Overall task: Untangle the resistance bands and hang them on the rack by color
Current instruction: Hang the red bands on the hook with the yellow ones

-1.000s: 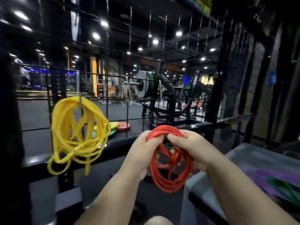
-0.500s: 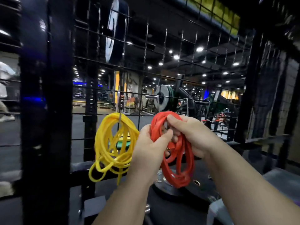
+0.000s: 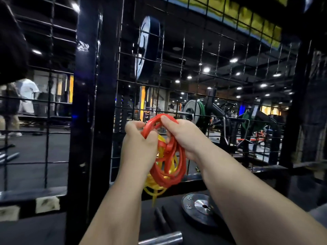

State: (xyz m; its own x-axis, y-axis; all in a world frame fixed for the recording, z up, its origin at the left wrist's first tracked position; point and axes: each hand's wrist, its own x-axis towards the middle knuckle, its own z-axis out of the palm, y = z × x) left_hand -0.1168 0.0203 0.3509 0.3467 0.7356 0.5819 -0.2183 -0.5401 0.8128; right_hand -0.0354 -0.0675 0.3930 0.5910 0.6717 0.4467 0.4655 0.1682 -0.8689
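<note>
Red bands gathered at the wire grid, yellow already up

We grasp the red resistance bands (image 3: 169,156) in both fists, left hand (image 3: 139,144) and right hand (image 3: 184,137) pinching the top loop; the yellow bands (image 3: 155,184) hang just behind our fingers on the wire grid rack (image 3: 212,82). Red is not yet hung, we judge; the hook is hidden.

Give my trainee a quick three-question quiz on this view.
1. True or false: both hands grip the red bands.
2. Which bands show behind the red bundle? A) yellow B) green C) purple
3. Fill in: a weight ______ lies flat at lower right.

Key
1. True: left hand and right hand both hold them up at the wire rack.
2. A, the yellow bands.
3. plate.
</note>
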